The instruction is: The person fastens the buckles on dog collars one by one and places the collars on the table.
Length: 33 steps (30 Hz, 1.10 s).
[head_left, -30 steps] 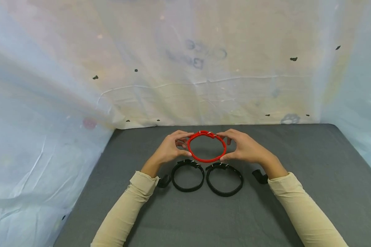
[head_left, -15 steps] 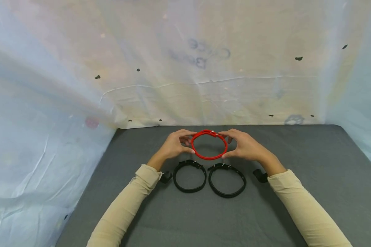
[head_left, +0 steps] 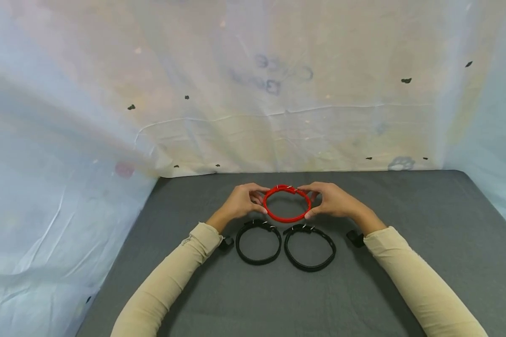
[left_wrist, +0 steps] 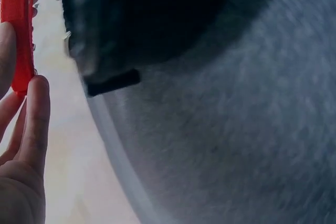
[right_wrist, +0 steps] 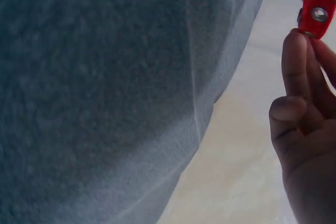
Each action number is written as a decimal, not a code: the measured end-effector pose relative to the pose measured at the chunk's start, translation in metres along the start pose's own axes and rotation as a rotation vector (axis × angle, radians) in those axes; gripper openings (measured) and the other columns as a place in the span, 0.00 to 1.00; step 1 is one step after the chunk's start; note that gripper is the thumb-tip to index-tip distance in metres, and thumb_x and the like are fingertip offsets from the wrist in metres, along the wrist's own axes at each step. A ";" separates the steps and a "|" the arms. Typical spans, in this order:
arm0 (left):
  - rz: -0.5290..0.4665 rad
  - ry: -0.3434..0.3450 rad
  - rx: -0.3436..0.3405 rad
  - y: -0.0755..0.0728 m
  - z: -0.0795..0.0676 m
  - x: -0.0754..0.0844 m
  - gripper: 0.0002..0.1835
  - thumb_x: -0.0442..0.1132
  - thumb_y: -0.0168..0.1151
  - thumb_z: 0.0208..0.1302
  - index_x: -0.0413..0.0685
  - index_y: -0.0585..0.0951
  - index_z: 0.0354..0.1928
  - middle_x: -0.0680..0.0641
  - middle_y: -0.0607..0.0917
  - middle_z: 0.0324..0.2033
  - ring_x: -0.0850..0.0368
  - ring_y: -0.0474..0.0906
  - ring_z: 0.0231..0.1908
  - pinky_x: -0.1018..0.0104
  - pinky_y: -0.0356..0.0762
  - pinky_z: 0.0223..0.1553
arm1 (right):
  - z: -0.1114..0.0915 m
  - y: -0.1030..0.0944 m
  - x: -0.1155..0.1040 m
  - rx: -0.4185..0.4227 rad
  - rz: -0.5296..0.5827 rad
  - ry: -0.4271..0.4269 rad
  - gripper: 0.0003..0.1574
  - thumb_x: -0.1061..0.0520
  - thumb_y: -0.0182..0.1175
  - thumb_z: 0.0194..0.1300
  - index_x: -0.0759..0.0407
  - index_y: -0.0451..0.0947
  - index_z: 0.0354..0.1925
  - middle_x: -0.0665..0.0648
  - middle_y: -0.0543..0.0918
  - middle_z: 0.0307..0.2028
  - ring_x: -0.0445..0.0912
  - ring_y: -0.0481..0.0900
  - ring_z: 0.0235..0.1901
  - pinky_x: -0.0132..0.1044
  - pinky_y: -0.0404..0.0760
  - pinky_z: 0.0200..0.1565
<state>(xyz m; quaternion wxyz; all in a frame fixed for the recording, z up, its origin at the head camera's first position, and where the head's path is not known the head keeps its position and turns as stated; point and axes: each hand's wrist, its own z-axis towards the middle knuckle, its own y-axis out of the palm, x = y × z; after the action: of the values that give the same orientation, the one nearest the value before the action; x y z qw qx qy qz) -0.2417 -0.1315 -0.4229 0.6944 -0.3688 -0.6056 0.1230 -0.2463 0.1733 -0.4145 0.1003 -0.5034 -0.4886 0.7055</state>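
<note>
A red buckled collar [head_left: 286, 220], closed into a ring with metal fittings along its far side, lies between my two hands in the head view. My left hand [head_left: 239, 201] pinches its left side between thumb and fingers, and the left wrist view shows the thumb on the red band [left_wrist: 20, 35]. On the opposite side my right hand [head_left: 334, 202] pinches it too; eyelets show on the red strap [right_wrist: 317, 3] in the right wrist view. Just nearer to me, two black buckled collars [head_left: 258, 262] [head_left: 309, 268] lie side by side as rings, buckles facing away.
A grey cloth [head_left: 278, 304] covers the table under everything. Behind its far edge hangs a pale plastic sheet [head_left: 244, 140] with dark spots, and another sheet [head_left: 33, 224] hangs at the left. Black wrist devices [head_left: 355, 238] sit beneath both wrists.
Both hands have brought the red collar slightly right, then down and closer to the black collars, keeping their grip throughout. The black collars stay where they were.
</note>
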 end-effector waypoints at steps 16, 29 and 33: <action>0.096 -0.011 -0.072 -0.003 0.011 -0.012 0.34 0.36 0.81 0.46 0.51 0.82 0.60 0.49 0.87 0.39 0.60 0.83 0.38 0.68 0.83 0.39 | 0.019 0.012 0.006 -0.062 -0.080 -0.003 0.54 0.40 0.78 0.49 0.55 0.70 0.70 0.54 0.83 0.51 0.46 0.79 0.44 0.43 0.80 0.45; 0.202 -0.066 -0.087 0.004 0.015 -0.011 0.34 0.39 0.82 0.46 0.53 0.82 0.59 0.52 0.87 0.38 0.61 0.81 0.40 0.61 0.80 0.48 | 0.023 0.014 0.008 -0.137 -0.095 0.015 0.51 0.43 0.76 0.53 0.56 0.69 0.70 0.56 0.80 0.51 0.48 0.76 0.45 0.45 0.77 0.48; 0.203 -0.087 -0.096 0.006 0.014 -0.011 0.34 0.40 0.81 0.47 0.53 0.81 0.61 0.52 0.86 0.40 0.60 0.80 0.41 0.60 0.79 0.49 | 0.022 0.016 0.007 -0.144 -0.087 0.005 0.51 0.44 0.75 0.54 0.58 0.68 0.71 0.58 0.79 0.52 0.48 0.76 0.45 0.45 0.76 0.47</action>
<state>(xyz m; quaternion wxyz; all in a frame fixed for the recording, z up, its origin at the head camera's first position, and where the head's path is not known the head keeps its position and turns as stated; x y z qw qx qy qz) -0.2561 -0.1289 -0.4353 0.6327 -0.4555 -0.6000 0.1795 -0.2621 0.1568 -0.4308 0.0956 -0.4892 -0.5595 0.6622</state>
